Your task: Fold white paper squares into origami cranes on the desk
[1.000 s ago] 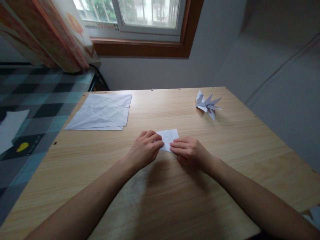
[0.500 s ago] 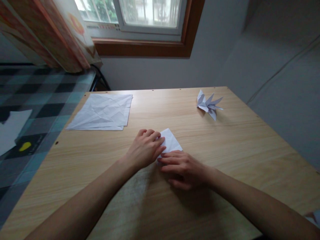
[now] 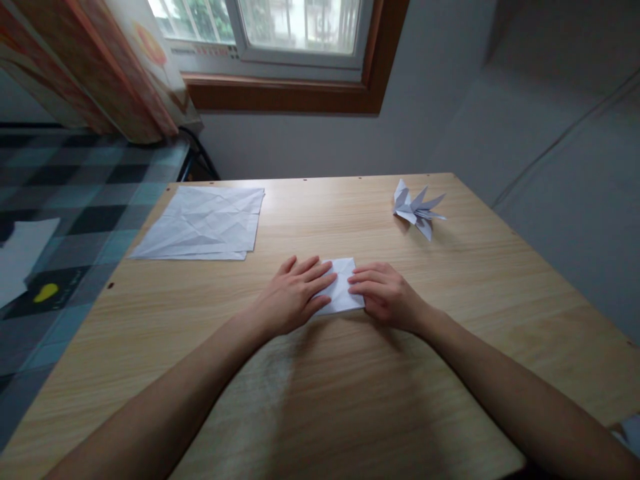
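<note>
A small white folded paper point(image 3: 341, 285) lies on the wooden table in front of me, with crease lines on its upper face. My left hand point(image 3: 296, 293) rests flat with its fingers spread, their tips pressing on the paper's left part. At the right edge, my right hand point(image 3: 391, 295) has its fingers bent and held together over the paper; its thumb is mostly hidden. The paper's left side is covered by my left fingers.
Creased white sheets point(image 3: 205, 223) lie at the table's back left. A folded paper piece with several pointed tips point(image 3: 417, 210) sits at the back right. Left of the wooden table point(image 3: 480, 287) is a checked cloth point(image 3: 90, 200) with paper on it; a window and wall are behind.
My right hand has moved up and right, from the paper's lower edge to its right edge. The paper's pointed top corner is folded down, giving a roughly rectangular outline. My left fingers spread flatter.
</note>
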The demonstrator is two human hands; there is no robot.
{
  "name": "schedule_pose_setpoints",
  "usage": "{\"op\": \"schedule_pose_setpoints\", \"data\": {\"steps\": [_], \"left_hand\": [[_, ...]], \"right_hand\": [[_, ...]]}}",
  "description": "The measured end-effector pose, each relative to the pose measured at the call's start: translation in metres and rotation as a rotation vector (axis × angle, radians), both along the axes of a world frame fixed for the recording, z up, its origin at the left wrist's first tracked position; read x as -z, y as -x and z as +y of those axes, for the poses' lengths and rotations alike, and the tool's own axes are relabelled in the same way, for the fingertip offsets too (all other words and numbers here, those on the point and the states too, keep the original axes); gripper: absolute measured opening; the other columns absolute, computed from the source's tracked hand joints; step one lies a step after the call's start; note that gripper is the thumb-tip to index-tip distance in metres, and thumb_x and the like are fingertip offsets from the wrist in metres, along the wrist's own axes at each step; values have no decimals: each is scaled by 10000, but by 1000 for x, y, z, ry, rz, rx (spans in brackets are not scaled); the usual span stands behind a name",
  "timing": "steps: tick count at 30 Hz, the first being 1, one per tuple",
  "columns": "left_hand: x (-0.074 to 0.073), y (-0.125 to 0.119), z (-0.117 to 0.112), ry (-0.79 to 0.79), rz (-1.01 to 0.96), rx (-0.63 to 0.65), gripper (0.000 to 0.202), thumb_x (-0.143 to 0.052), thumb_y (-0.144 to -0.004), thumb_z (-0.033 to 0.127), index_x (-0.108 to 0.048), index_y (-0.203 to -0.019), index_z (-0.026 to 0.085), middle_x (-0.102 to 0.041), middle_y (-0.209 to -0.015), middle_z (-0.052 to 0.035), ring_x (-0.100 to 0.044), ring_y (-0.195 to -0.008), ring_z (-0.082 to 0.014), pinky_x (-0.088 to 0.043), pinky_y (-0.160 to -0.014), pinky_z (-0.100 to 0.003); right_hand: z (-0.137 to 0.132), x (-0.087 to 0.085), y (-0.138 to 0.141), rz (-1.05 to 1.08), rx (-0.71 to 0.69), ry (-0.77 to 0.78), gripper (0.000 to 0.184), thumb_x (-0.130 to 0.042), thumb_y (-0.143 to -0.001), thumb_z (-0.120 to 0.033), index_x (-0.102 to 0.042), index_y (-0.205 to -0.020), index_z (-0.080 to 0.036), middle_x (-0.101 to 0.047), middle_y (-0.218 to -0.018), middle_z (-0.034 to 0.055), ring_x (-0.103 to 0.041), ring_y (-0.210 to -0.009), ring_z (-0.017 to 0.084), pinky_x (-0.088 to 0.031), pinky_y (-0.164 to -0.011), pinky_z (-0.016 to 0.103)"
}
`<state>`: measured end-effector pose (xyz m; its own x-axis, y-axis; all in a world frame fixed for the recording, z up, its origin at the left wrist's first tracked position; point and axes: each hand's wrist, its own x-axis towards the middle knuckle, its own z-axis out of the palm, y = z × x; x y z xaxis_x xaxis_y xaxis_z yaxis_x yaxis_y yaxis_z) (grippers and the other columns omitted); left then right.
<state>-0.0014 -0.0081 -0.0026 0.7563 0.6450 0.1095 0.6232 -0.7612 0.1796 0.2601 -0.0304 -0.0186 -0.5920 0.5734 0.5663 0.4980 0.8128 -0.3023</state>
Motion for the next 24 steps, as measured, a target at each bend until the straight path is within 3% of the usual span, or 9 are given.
{"op": "schedule_pose_setpoints", "data": {"steps": [4, 7, 12, 14, 18, 21, 24], "left_hand": [[-3, 0, 0, 49, 4, 31, 488, -399, -1010, 485, -511, -1428, 261, -480, -1528, -83, -382, -1438, -325, -253, -1156, -579], [-5, -1, -1, 72, 15, 71, 533, -409, -998, 528, -486, -1443, 246, -465, -1538, -95, -359, -1454, -328, -230, -1169, -588], [-4, -5, -3, 72, 3, 3, 613, -503, -977, 413, -347, -1514, 163, -516, -1485, -153, -398, -1436, -291, -262, -1179, -544], [-3, -5, -4, 56, -1, 14, 594, -513, -973, 383, -355, -1512, 190, -510, -1494, -137, -404, -1433, -295, -272, -1171, -553], [-1, -5, -4, -1, -4, 58, 438, -494, -988, 379, -514, -1410, 263, -507, -1506, -83, -413, -1425, -304, -277, -1160, -557], [-1, -5, -4, -25, -13, 56, 442, -498, -986, 413, -538, -1391, 241, -525, -1490, -94, -423, -1418, -300, -286, -1157, -537], [-1, -4, -4, -31, -15, 61, 455, -503, -981, 437, -543, -1387, 234, -524, -1490, -99, -427, -1415, -297, -286, -1160, -524]], "right_hand": [[0, -4, 3, 5, -11, 53, 243, -537, -842, -58, -689, -979, -189, -759, -1012, 76, -675, -1002, 230, -522, -900, 410], [0, -4, 7, 18, 85, 81, 167, -540, -909, -130, -684, -980, -176, -750, -957, 88, -673, -913, 228, -525, -838, 393], [0, -2, 14, -50, 292, 48, 197, -587, -926, -209, -662, -1103, -165, -724, -950, 104, -638, -867, 250, -518, -795, 405], [-3, -3, 16, -100, 312, -30, 182, -583, -925, -187, -671, -1083, -168, -719, -963, 110, -631, -889, 259, -517, -797, 406], [-15, -7, 25, -222, 151, -103, 190, -517, -958, -126, -693, -927, -188, -720, -894, 85, -642, -837, 222, -522, -766, 358], [-26, -10, 34, -255, 5, -37, 226, -489, -975, -116, -691, -904, -189, -719, -911, 88, -661, -876, 208, -539, -793, 335], [-28, -13, 36, -246, -45, -28, 243, -476, -977, -105, -694, -899, -180, -726, -930, 94, -678, -904, 206, -557, -814, 331]]}}
